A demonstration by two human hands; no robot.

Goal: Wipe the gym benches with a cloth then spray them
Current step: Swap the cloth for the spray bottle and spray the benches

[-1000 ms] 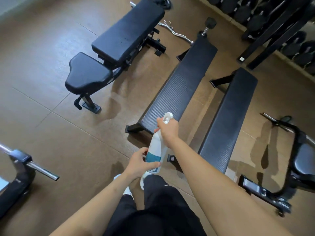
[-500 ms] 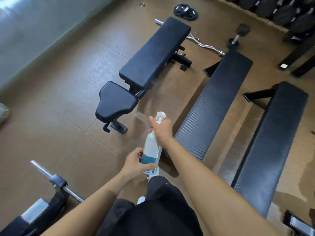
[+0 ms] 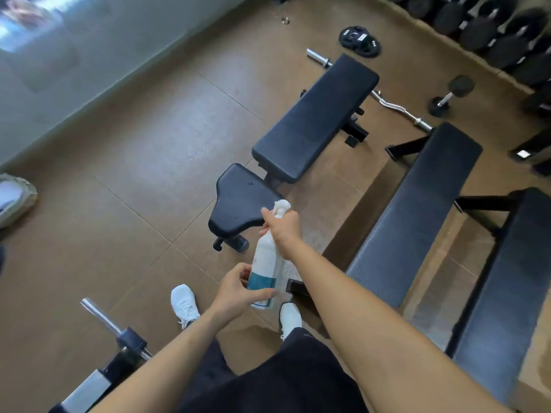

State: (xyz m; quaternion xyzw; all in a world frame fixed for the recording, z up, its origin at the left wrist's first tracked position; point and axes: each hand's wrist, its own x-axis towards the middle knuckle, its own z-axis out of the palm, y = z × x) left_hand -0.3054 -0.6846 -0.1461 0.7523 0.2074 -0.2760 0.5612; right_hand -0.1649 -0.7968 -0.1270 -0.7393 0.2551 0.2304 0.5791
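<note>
Head view: right hand [image 3: 281, 226] grips the spray bottle [image 3: 265, 263] at its trigger, left hand [image 3: 238, 290] holds its base; adjustable bench's seat pad [image 3: 238, 201] lies just beyond, slightly left; backrest [image 3: 316, 117] extends away rightward.

I looked down on a brown tiled floor [image 3: 119, 234] that carried everything. An adjustable bench [image 3: 316, 117] stood on it near the middle. To its right stood the nearer flat bench [image 3: 417, 213] and the far flat bench [image 3: 507, 278], side by side and a little apart. Beyond them lay overlapping weight plates [image 3: 359, 41], a curl bar [image 3: 396, 107] (partly hidden behind the adjustable bench) and a dumbbell [image 3: 450, 95]. A pale bag [image 3: 15, 198] sat at the left edge, and two white shoes [image 3: 184, 302] stood close below me.
</note>
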